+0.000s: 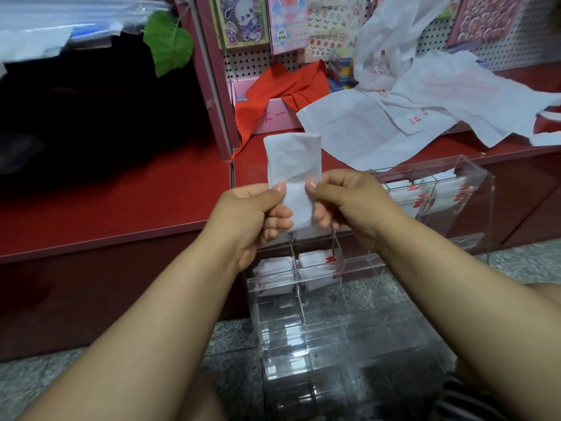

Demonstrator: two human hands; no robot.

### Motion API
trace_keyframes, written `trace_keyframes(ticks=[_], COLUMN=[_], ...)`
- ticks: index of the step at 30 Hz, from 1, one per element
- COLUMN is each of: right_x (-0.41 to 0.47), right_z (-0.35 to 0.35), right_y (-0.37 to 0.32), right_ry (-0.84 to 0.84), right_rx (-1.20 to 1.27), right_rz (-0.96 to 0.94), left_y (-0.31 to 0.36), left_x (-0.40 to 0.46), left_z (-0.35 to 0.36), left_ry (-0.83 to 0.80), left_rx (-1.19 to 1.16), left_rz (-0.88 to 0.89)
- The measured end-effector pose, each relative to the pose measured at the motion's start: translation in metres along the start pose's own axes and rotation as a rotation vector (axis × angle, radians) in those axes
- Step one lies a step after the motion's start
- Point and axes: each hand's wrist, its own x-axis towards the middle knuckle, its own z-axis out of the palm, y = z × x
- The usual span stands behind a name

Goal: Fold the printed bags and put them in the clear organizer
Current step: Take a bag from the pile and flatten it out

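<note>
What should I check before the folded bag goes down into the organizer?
1. Grip: left hand and right hand both pinch the folded bag: ok.
2. Fold finished: upper part stands unfolded: not ok.
3. Clear organizer below the hands: ok.
4. Free compartments: lower rows look empty: ok.
5. Unfolded bags remain on the red counter: ok.

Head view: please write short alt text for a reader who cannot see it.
Left hand and right hand pinch a narrow folded white plastic bag above a clear acrylic compartment organizer holding folded bags, beside a red shelf.
</note>
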Motion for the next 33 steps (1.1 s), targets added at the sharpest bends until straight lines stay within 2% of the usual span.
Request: trace_keyframes(ticks=[6, 10, 14, 17, 20, 25, 29, 33], right_x=[0.002, 0.001, 0.002, 0.004, 0.002, 0.002, 0.004, 0.005], right_z=[0.001, 0.003, 0.004, 0.001, 0.001, 0.002, -0.001, -0.004], right_y=[0.002, 0.001, 0.001, 0.005, 0.007, 0.001, 0.003, 0.008], right_ry=[-0.042, -0.049, 0.067, 0.130, 0.131, 0.154, 0.245, 0.224], right_rx=[0.112, 0.142, 0.213, 0.142, 0.002, 0.132, 0.067, -0.043], right_rz=[0.036, 0.037, -0.028, -0.113, -0.184, -0.156, -0.217, -0.261], left_y=[-0.003, -0.008, -0.009, -0.008, -0.010, -0.015, -0.021, -0.019], left_x=[0.004, 0.009, 0.004, 0.004, 0.006, 0.010, 0.010, 0.012], left_z=[0.000, -0.002, -0.003, -0.002, -0.005, -0.005, -0.001, 0.005], left_ry=[-0.029, 0.030, 0.027, -0.009, 0.031, -0.005, -0.015, 0.072], left_rx=[-0.035, 0.053, 0.234, 0.155, 0.164, 0.299, 0.278, 0.002], left_rz=[0.037, 0.202, 0.374, 0.366, 0.390, 0.488, 0.470, 0.287])
